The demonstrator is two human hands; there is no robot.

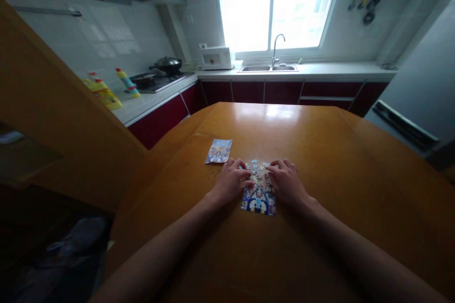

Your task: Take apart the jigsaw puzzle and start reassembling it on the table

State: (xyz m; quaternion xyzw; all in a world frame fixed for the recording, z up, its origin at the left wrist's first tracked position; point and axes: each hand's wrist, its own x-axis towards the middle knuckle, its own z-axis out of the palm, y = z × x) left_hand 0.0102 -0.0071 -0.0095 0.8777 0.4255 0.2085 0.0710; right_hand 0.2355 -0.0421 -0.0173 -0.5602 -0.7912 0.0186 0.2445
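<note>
Rectangular multicoloured jigsaw puzzle [259, 194] lies between the bare left hand [232, 179] and right hand [286, 181], curved fingers at its sides, grip impossible to tell; glossy brown wooden surface [341, 161] stretches open rightward to its curved edge.

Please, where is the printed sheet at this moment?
In the head view, the printed sheet lies on the brown table, just beyond the left hand and to the left of the partly assembled puzzle.
</note>
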